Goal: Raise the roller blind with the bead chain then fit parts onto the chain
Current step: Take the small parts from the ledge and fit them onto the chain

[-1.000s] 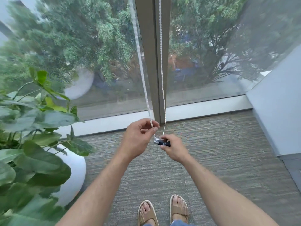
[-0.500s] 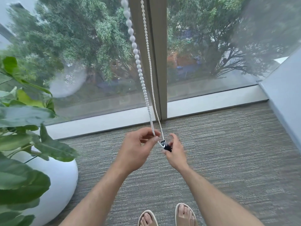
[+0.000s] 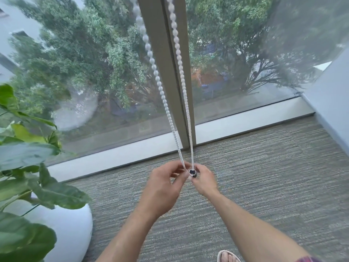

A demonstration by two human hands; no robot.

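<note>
Both hands meet low at the window frame (image 3: pixel 166 72): left hand (image 3: pixel 166 184) pinches the bead chain (image 3: pixel 160 87), right hand (image 3: pixel 204 179) grips a small dark part (image 3: pixel 192 173) at the loop's bottom, over the carpet (image 3: pixel 264 176).

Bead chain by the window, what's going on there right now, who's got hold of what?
A person stands at the window frame with both hands at the bottom of the white bead chain. The left hand pinches the left strand just above the loop's bottom. The right hand holds a small dark fitting at the end of the right strand. Both strands run up taut out of view. The picture is blurred, so whether the fitting is fully seated cannot be told. A potted plant stands on the carpet at left.
</note>
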